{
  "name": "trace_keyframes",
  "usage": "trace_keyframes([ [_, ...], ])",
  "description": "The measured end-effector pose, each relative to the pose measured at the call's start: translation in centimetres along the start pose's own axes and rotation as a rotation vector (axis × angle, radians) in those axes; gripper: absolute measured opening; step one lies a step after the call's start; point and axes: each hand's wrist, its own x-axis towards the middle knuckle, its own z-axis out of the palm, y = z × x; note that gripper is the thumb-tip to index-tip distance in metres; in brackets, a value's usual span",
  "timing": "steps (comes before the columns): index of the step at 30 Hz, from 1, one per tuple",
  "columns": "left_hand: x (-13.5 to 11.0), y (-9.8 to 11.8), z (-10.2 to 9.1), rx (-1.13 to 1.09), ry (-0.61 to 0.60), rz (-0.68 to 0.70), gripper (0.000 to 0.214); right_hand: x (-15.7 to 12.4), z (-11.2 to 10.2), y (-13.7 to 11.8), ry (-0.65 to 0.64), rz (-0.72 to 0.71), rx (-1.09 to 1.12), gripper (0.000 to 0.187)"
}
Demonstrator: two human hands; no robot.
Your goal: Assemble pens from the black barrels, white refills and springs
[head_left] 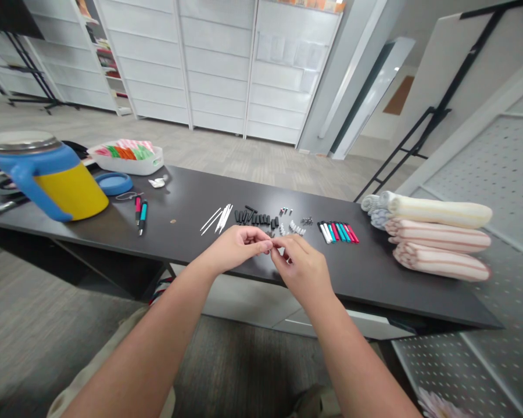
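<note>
My left hand and my right hand meet over the near edge of the dark table, fingertips pinched together. Whatever small piece sits between them is too hidden to name. Just beyond the fingers lie black tubular pen grips, partly covered by my left hand. White pen refills are laid out to their left. Small clear plastic pieces and tiny metallic pieces are beyond my right hand. Further right, white, teal and red pen barrels lie in a row. Several small coloured-tipped pieces lie behind.
Two pens, one red and one teal, lie at left near a blue-yellow mug and a blue lid. A white basket holds colourful packets. Rolled towels are stacked on the right.
</note>
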Motion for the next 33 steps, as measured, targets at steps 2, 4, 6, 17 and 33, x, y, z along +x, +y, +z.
trace_keyframes([
  [2,0.1,-0.1,0.1,0.005,0.003,-0.006,0.031,-0.1,0.1,0.1,0.003,-0.008,-0.037,0.014],
  [4,0.1,-0.1,0.2,0.024,0.012,-0.019,0.031,-0.2,0.1,0.2,-0.009,-0.016,-0.086,0.012],
  [6,0.1,-0.1,0.4,0.033,0.021,-0.028,0.029,-0.2,-0.1,0.2,-0.037,-0.031,-0.147,0.011],
  [17,0.1,-0.3,0.3,0.031,0.011,-0.032,0.029,0.1,-0.8,0.8,-0.133,-0.067,-0.071,0.023],
  [33,-0.1,0.1,1.3,0.255,0.079,-0.024,0.031,1.8,-3.0,2.5,-0.033,0.213,-0.174,0.015],
])
